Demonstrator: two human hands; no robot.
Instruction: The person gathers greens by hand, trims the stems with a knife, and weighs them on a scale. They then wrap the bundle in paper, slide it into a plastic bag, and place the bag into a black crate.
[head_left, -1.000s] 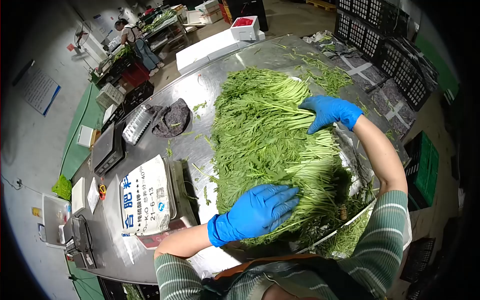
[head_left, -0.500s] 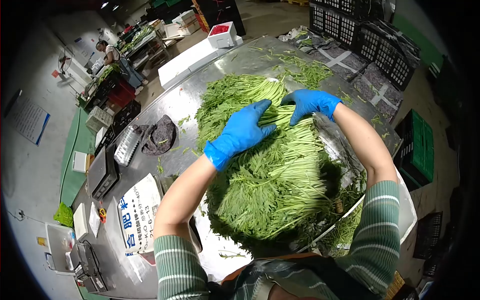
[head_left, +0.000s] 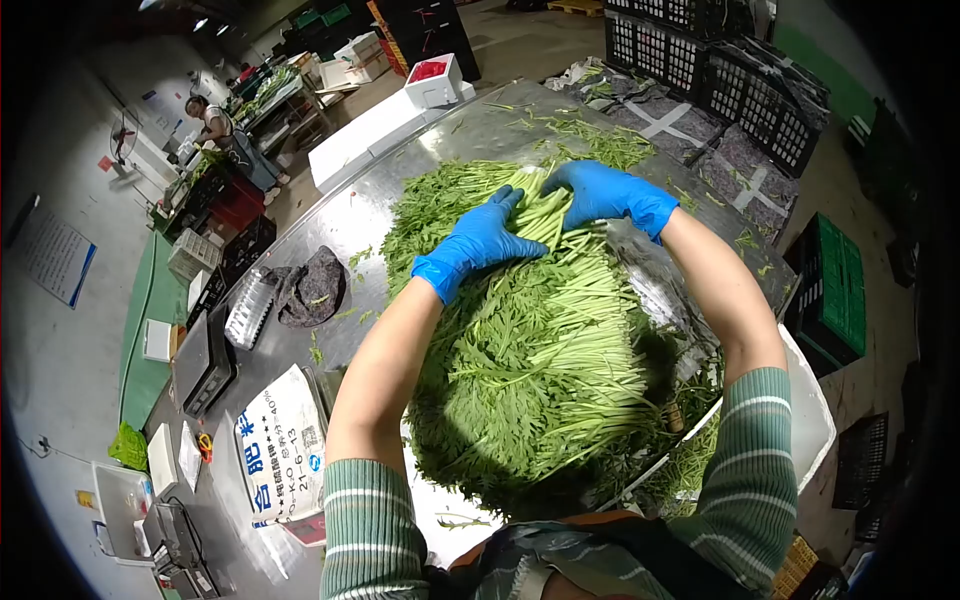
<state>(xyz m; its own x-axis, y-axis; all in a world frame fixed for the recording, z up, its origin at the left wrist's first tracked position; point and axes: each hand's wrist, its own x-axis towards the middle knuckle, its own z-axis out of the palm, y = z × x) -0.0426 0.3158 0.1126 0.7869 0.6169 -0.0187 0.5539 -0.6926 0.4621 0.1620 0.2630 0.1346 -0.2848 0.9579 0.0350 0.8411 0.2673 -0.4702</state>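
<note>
A large heap of leafy greens lies in front of me, its leaves toward the left and its pale stems toward the right. My left hand, in a blue glove, rests on the upper part of the heap with thumb and fingers apart around some stems. My right hand, gloved in blue too, curves over the stem ends at the top right, its fingers partly hidden among them. Stems run between the two hands. Cut bits of greens are scattered on the metal table beyond.
On the left are a dark cloth, a scale and a printed sack. White foam boxes line the far edge. Black crates and a green crate stand right. A co-worker stands far left.
Both hands have shifted slightly left with the upper stems, and my left hand has moved up a little. The view has also shifted slightly.
</note>
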